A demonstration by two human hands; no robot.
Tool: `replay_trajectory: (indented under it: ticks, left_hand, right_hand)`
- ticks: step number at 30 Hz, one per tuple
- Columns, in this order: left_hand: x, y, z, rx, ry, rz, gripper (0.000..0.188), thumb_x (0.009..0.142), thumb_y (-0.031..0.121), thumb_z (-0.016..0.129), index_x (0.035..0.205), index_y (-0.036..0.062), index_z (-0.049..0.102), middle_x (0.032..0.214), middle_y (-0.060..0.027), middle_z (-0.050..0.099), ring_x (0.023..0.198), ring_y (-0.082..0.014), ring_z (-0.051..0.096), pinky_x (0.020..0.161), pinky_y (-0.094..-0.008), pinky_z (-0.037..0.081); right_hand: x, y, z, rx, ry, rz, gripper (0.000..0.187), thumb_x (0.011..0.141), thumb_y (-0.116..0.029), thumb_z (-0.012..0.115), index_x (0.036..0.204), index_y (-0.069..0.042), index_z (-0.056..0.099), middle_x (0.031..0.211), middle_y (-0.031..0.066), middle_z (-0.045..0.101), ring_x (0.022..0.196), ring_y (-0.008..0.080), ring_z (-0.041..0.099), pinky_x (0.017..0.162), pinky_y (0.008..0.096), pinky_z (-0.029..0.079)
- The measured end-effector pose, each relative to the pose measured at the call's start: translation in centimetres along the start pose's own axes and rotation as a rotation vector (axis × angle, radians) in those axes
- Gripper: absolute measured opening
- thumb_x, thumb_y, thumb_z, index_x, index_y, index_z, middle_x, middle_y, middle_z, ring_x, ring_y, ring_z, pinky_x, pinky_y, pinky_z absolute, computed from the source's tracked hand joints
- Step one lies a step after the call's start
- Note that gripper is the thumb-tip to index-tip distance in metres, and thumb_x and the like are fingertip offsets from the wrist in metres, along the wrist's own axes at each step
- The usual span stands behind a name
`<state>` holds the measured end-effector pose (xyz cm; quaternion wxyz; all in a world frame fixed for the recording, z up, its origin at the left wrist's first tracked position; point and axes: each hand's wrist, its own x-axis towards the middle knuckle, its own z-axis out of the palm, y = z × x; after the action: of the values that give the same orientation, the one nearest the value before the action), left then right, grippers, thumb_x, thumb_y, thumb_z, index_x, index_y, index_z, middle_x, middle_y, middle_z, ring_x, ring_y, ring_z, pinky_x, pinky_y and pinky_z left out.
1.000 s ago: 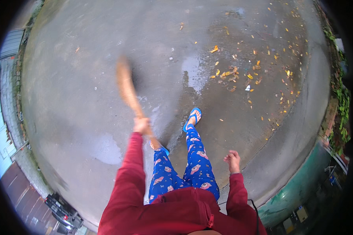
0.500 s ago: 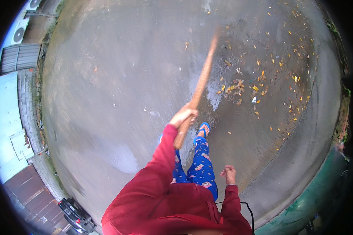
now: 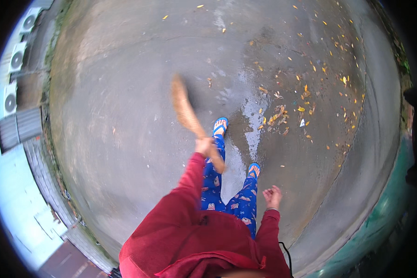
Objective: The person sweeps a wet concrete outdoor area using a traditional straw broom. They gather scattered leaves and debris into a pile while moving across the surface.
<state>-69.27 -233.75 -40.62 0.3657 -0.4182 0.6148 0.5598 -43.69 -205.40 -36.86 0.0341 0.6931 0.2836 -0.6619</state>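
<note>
Three fan units (image 3: 17, 57) line the far left edge, well apart from the left fingers and beyond them. A ribbed grey panel (image 3: 19, 129) sits next to the nearest unit, also well left of the left fingers. Wet ground (image 3: 125, 106) fills the span from there to the hand.

The broom (image 3: 186, 113) is in the left hand (image 3: 203, 145). Its long axis slants across the fist: the broad, blurred end points forward and left, ahead of the fingers; the narrow end points back and right, behind them, over the left trouser leg. The shaft bows slightly. Left fingers: closed around the broom, nearer its narrow end. Contact between the broad end and the ground cannot be determined.

The left sandal (image 3: 221, 124) is just ahead and right of the left fingers. A puddle (image 3: 252, 127) extends farther right. The right sandal (image 3: 254, 168) is ahead and left of the right fingers.

The right hand (image 3: 273, 198) hangs apart from the broom. Right fingers: loosely bent, short of a fist. Yellow leaves (image 3: 276, 116) are scattered ahead and to the right of them.
</note>
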Motion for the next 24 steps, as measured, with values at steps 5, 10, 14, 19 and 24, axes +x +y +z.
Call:
replay_trajectory:
  ticks: [5,10,14,19,24]
  left_hand:
    - [-0.1,4.2,19.7,0.019,-0.280,0.156,0.066,0.059,0.001,0.056,0.112,0.0021,0.016,0.074,-0.0147,0.049,0.047,-0.0233,0.052,0.042,-0.0332,0.045]
    - [2.1,17.7,18.2,0.100,-0.860,0.052,0.035,0.066,0.010,0.055,0.098,0.0068,0.041,0.056,0.0006,0.043,0.043,-0.0089,0.042,0.039,-0.0227,0.037]
    - [-2.5,17.8,12.5,0.135,-0.742,0.086,0.064,0.063,-0.001,0.050,0.121,0.0137,0.028,0.055,-0.0017,0.044,0.039,-0.0110,0.043,0.034,-0.0246,0.037]
    - [-3.0,17.4,14.0,0.233,-0.617,-0.100,0.015,0.067,0.007,0.053,0.082,0.0079,0.050,0.053,-0.0024,0.045,0.043,-0.0133,0.046,0.042,-0.0231,0.040]
    - [2.7,18.9,14.3,0.323,-0.834,-0.212,0.007,0.068,0.007,0.052,0.067,0.0106,0.046,0.052,-0.0015,0.044,0.043,-0.0129,0.045,0.042,-0.0267,0.040]
  right_hand:
    - [-4.5,5.7,12.3,-0.222,-0.139,0.085,0.022,0.074,-0.006,0.048,0.096,-0.007,0.048,0.068,0.0078,0.051,0.059,0.0186,0.053,0.053,0.0327,0.050]
    - [-6.7,5.6,22.1,-0.340,-0.387,-0.019,0.017,0.076,-0.002,0.047,0.093,-0.003,0.049,0.065,0.0074,0.052,0.053,0.0145,0.054,0.048,0.0274,0.050]
    - [-6.9,2.5,24.2,-0.124,-0.350,-0.128,0.018,0.076,-0.003,0.046,0.094,-0.003,0.049,0.066,0.0073,0.053,0.056,0.0154,0.055,0.053,0.0287,0.050]
    - [-7.6,1.1,19.2,0.082,-0.197,-0.170,0.021,0.077,-0.007,0.047,0.098,-0.004,0.048,0.071,0.0086,0.053,0.062,0.0181,0.056,0.058,0.0327,0.051]
    - [-11.8,2.4,17.1,0.281,-0.340,-0.075,0.031,0.083,-0.029,0.045,0.103,-0.006,0.047,0.080,0.0108,0.054,0.073,0.0216,0.056,0.066,0.0393,0.049]
